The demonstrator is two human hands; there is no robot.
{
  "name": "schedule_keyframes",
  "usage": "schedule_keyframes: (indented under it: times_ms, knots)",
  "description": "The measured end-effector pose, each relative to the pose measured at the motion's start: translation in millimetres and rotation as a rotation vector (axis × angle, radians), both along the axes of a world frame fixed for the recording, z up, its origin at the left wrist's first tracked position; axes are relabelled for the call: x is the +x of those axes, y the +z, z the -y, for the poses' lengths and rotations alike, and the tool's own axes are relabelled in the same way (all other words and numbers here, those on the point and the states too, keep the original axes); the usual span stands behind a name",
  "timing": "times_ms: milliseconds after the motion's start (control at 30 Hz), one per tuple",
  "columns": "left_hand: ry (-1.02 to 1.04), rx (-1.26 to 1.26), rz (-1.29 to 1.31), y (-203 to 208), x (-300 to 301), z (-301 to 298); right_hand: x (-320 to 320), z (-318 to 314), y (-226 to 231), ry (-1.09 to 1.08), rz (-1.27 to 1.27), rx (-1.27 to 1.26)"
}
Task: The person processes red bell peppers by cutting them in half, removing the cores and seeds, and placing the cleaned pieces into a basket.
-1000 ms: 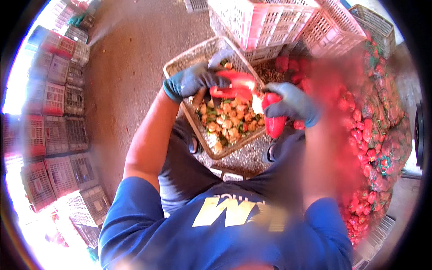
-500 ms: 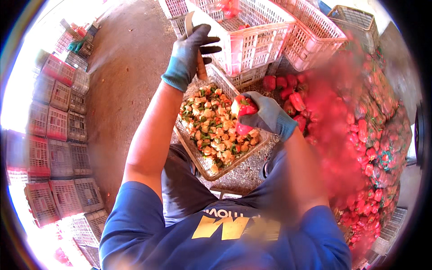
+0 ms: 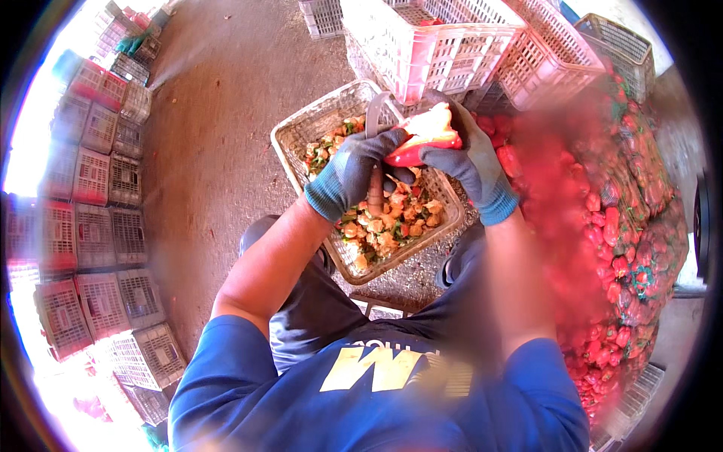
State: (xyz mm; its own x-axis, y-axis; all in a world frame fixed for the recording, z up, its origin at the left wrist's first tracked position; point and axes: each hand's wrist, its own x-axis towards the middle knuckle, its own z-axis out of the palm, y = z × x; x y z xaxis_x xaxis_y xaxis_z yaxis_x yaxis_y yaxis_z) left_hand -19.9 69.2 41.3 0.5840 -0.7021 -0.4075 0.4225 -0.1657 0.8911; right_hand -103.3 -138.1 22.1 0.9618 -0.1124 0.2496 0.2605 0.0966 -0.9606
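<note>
I see both gloved hands meet on a cut-open red bell pepper, held up over the shallow grey plastic crate of pepper scraps. The left hand, in a dark grey knit glove with a teal cuff, wraps its fingers around the near end of the pepper, and a curved grey tool with a brownish handle runs through that same fist, its arc rising just above the knuckles. The right hand, gloved the same way, closes over the far end of the pepper from the other side, thumb and fingers pressed against its skin, so the fruit is pinched between the two grips with its pale inside facing up. Directly below the hands lie the cores, seeds and green stems inside the crate. Beyond the right hand, a big heap of whole red peppers spreads away. Above the grip stand white and pink lattice crates, well apart from the fingers.
</note>
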Motion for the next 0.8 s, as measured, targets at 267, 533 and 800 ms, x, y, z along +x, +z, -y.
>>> schedule_keyframes:
  times_ms: [267,533,800]
  knots:
    - [0.344,-0.083,0.83,-33,13,-1,16,-8,-29,-0.348,0.059,-0.426]
    - [0.248,0.286,1.168,-28,-4,10,12,-31,5,-0.447,-0.231,-0.683]
    - [0.251,0.214,1.295,-31,-2,16,25,-15,-25,-0.406,-0.277,-0.567]
